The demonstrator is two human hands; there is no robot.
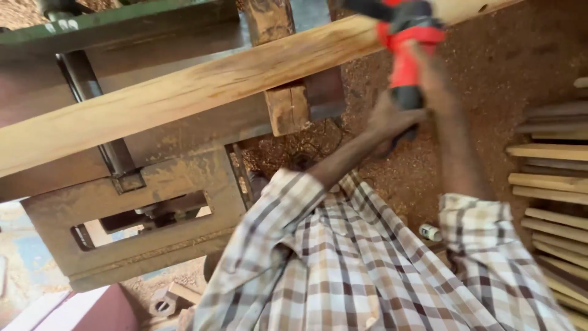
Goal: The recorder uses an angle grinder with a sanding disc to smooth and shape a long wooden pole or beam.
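A red and black power tool is pressed against a long pale wooden plank that runs across a dusty machine table. My left hand is wrapped around the tool's dark lower grip. My right hand holds the red body higher up, close to the plank's edge. Both forearms come out of rolled checked shirt sleeves. The tool's working end is cut off by the top of the view.
A sawdust-coated metal machine frame stands under the plank, with a wooden block below it. A stack of wooden slats lies at the right. Sawdust covers the floor, and a small white bottle lies there.
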